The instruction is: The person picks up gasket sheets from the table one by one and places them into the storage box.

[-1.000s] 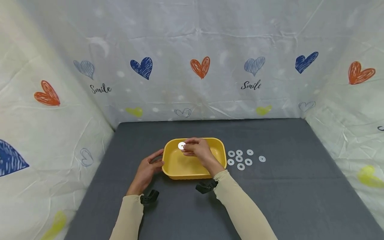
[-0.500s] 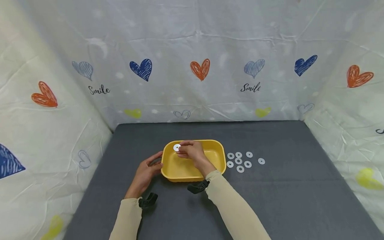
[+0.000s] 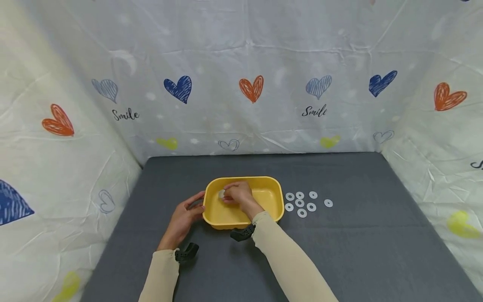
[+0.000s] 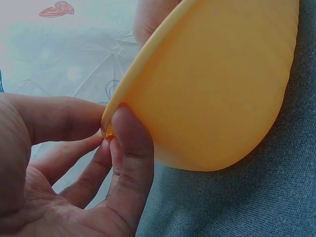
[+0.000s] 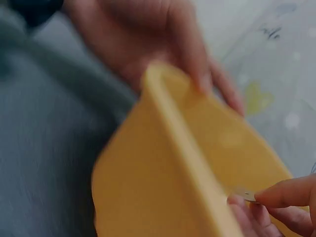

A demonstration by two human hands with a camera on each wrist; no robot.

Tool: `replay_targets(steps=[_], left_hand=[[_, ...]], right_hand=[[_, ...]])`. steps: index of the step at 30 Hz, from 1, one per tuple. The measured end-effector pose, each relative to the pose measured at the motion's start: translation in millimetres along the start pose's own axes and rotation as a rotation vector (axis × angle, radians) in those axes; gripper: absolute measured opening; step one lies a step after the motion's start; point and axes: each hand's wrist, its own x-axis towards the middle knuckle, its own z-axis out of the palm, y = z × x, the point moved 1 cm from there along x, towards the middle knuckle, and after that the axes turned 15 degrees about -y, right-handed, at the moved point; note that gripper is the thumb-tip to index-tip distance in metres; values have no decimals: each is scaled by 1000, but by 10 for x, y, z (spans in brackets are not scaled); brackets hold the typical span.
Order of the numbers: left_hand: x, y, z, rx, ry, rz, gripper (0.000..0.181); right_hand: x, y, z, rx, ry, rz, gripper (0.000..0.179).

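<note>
A yellow plastic tray [image 3: 268,202] with rounded corners sits on the table. My left hand [image 3: 183,217] pinches its left rim; in the left wrist view the thumb [image 4: 133,140] lies against the tray's outer wall and a finger touches the rim. Over the tray's left part, inside the walls, my right hand [image 3: 238,194] pinches a flat white washer [image 3: 221,194] between thumb and fingers. The right wrist view shows the washer [image 5: 245,195] nearly edge-on at the fingertips. Whether it touches the tray floor I cannot tell.
Several white washers [image 3: 299,203] lie flat on the dark grey table cloth [image 3: 358,235], right of the tray. One more washer [image 3: 328,203] lies a little apart, farther right. A pale curtain [image 3: 211,121] with printed hearts stands behind the table and along both sides.
My right hand has moved left and down into the tray with the washer, which has tilted and looks dimmer. The left hand stays on the rim.
</note>
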Motion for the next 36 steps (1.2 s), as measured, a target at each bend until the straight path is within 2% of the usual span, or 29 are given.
replay_targets(steps=[4, 9, 13, 19, 24, 27, 31, 36], left_hand=[[-8, -19, 13, -2, -11, -3, 56], [-18, -21, 14, 4, -22, 13, 56], [-14, -6, 6, 15, -21, 21, 56], [-31, -24, 5, 21, -12, 1, 57], [-25, -33, 17, 18, -17, 5, 56], [-21, -7, 20, 24, -28, 8, 56], [-31, 34, 18, 24, -28, 13, 57], [-55, 49, 17, 29, -17, 6, 57]], right_hand=[[36, 45, -42, -38, 43, 19, 18], [42, 74, -34, -46, 2, 23, 20], [28, 55, 10, -152, -8, 12, 20], [-16, 52, 37, -280, -12, 27, 19], [-101, 26, -39, -390, -53, -20, 26], [-180, -21, -88, -382, -97, -42, 29], [-297, -89, -149, -320, -147, -81, 33], [-451, -179, -238, -303, -177, -113, 35]])
